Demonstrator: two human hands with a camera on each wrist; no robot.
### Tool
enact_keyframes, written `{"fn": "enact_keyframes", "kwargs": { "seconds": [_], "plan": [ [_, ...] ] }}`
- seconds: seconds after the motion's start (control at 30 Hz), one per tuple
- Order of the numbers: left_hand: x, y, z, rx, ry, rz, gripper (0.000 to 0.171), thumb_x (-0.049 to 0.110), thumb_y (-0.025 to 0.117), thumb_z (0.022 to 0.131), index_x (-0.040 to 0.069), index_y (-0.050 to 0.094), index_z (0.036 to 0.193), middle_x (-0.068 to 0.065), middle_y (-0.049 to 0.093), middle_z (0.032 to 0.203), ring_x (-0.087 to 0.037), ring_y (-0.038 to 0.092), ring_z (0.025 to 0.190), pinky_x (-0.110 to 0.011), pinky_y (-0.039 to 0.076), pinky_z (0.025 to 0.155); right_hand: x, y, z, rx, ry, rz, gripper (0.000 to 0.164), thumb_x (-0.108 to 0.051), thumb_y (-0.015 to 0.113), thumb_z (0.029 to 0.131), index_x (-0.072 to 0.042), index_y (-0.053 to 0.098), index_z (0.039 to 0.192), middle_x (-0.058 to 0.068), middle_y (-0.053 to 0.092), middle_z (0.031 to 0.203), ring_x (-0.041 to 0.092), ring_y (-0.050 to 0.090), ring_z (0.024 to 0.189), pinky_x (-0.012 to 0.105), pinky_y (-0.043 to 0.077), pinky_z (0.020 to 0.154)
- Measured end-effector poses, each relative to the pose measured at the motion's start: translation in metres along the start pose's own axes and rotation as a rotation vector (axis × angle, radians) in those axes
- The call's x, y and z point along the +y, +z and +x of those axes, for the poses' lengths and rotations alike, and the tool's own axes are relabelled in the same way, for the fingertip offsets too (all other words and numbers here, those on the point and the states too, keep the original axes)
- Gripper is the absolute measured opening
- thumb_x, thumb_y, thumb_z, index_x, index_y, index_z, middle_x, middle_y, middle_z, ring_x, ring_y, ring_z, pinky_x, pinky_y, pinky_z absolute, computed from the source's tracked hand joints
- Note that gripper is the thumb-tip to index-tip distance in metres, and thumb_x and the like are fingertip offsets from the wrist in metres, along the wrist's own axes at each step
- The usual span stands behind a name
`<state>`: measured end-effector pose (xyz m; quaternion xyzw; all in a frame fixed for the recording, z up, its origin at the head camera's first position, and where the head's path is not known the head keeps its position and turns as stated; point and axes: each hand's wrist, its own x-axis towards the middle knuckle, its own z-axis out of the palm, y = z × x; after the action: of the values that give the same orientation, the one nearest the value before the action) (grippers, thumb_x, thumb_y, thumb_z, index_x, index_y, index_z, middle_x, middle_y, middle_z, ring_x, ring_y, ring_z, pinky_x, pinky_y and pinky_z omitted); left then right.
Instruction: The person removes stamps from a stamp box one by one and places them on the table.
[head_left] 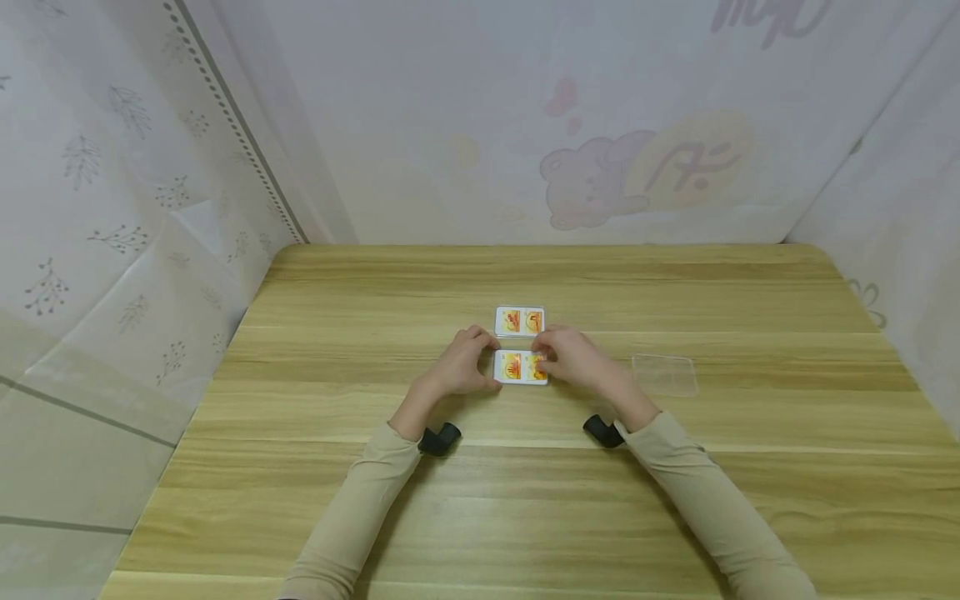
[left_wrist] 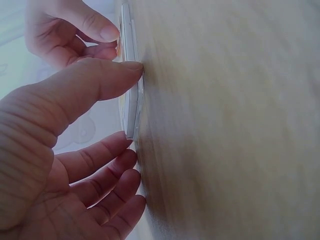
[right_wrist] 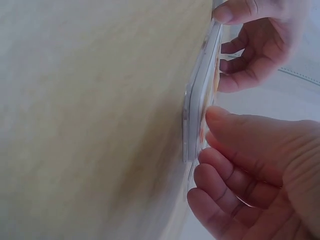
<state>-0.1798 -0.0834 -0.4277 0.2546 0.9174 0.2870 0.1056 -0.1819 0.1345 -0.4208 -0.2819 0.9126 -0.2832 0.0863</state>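
Observation:
A clear hinged case [head_left: 520,337] lies unfolded on the table, its far and near halves each bearing a white panel with orange-and-yellow pictures. My left hand [head_left: 463,364] holds the near half [head_left: 521,379] at its left side, thumb on the near edge and forefinger toward the far edge. In the left wrist view the thumb [left_wrist: 112,80] presses the panel's side while the lower fingers are spread. My right hand [head_left: 576,358] pinches with thumb and forefinger at the small orange picture piece [head_left: 536,367] on the near panel's right, partly covering it. The panel shows edge-on in the right wrist view [right_wrist: 200,100].
A clear, flat plastic lid or tray [head_left: 664,375] lies on the wooden table [head_left: 300,500] to the right. Black wrist camera mounts [head_left: 440,439] stick out inward from both forearms. Patterned curtains [head_left: 450,125] stand behind the table and at its sides.

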Motion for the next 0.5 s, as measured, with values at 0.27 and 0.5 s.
{"fn": "enact_keyframes", "kwargs": {
  "seconds": [0.27,0.5],
  "plan": [
    [0.0003,0.0001,0.0,-0.002,-0.006,-0.018,0.052,0.013,0.082,0.068,-0.002,0.059,0.112,-0.013,0.051,0.115,-0.028,0.042,0.105,-0.039,0.039,0.093,-0.0045,-0.0018,0.0038,-0.034,0.057,0.01,0.014,-0.001,0.071,0.08,0.001,0.064,0.091,0.007,0.059,0.084,0.019,0.054,0.078,0.029,0.047,0.07],
    [0.0008,-0.0006,0.0003,-0.003,-0.006,-0.016,0.052,0.013,0.082,0.068,-0.002,0.059,0.112,-0.013,0.051,0.114,-0.029,0.043,0.106,-0.039,0.039,0.094,-0.0054,-0.0029,0.0075,-0.031,0.086,0.004,0.012,0.001,0.071,0.078,0.0,0.063,0.087,0.007,0.058,0.083,0.019,0.053,0.077,0.03,0.047,0.07]
  ]
}}
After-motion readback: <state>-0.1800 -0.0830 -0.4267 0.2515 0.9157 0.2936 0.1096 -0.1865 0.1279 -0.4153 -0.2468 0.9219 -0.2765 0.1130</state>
